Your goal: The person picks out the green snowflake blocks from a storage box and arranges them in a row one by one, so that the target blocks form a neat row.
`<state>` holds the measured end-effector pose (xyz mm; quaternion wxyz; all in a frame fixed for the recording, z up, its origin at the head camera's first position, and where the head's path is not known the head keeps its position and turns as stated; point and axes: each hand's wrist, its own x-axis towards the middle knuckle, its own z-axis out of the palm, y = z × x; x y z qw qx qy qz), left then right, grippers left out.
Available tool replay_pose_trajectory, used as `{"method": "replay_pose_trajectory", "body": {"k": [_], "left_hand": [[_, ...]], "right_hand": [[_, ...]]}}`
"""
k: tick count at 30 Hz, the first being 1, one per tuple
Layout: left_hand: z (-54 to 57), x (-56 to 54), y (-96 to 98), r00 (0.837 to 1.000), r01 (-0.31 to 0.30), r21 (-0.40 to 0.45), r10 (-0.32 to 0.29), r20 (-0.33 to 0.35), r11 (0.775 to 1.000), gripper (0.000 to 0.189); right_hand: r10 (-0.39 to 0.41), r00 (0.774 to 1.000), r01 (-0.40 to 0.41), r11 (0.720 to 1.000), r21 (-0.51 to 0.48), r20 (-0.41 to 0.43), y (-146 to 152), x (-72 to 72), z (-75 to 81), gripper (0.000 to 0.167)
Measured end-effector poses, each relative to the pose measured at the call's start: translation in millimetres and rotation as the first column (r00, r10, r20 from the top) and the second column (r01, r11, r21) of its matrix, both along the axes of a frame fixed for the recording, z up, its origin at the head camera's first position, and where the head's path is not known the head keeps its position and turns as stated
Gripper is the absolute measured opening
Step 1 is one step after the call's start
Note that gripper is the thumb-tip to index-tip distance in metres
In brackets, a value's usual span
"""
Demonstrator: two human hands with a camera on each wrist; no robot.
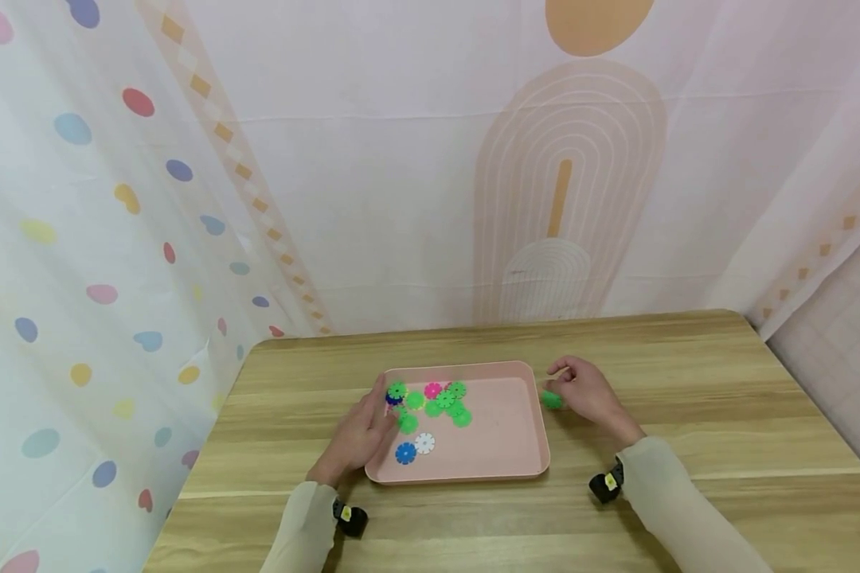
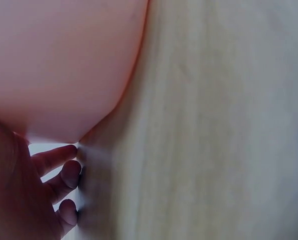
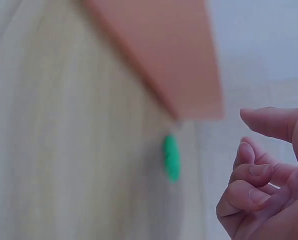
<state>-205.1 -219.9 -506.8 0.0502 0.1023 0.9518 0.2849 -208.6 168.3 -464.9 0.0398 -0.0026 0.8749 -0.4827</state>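
Observation:
A shallow pink tray (image 1: 502, 430) lies on the table. Toward its left side are notched plastic discs: several green discs (image 1: 446, 399), a pink disc (image 1: 433, 390), a white disc (image 1: 424, 443) and a blue disc (image 1: 405, 454). My left hand (image 1: 358, 434) rests at the tray's left wall; in the left wrist view its fingers (image 2: 68, 175) lie outside the wall. Just right of the tray, a green piece (image 1: 553, 400) rests on the table, seen edge-on in the right wrist view. Over it hovers my right hand (image 1: 584, 390), loosely curled and holding nothing, thumb and fingers parted.
The wood-grain table (image 1: 652, 382) extends on both sides of the tray. Behind it hangs a patterned curtain (image 1: 401, 199), with a dotted curtain (image 1: 115, 278) on the left. Each wrist carries a small black camera (image 1: 605, 484).

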Motion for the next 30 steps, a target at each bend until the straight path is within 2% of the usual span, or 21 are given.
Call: {"method": "replay_pose_trajectory", "body": {"k": [5,12,17,23,30], "left_hand": [[0.6,0.2,0.1,1.000,0.001,0.004,-0.001,0.008,1.000,0.074],[0.5,-1.7,-0.7,1.000,0.006,0.014,-0.006,0.015,1.000,0.073],[1.0,-2.8,-0.5,1.000,0.009,0.023,-0.009,0.016,1.000,0.072],[1.4,-2.2,0.2,1.000,0.009,0.014,-0.009,0.022,1.000,0.072],[-0.5,-1.7,-0.4,1.000,0.013,0.021,-0.014,0.015,1.000,0.072]], "right_hand": [[0.039,0.999,-0.042,0.997,-0.068,-0.031,-21,5.7,14.0,0.021],[0.077,0.996,-0.072,0.992,-0.107,0.036,-56,5.1,18.6,0.022],[0.099,0.990,-0.086,0.989,-0.123,0.102,-80,3.5,12.7,0.022],[0.131,0.973,-0.116,0.989,-0.089,0.188,-108,8.4,1.8,0.028],[0.092,0.975,-0.087,0.996,-0.035,0.203,-129,13.9,-17.0,0.043]]}}
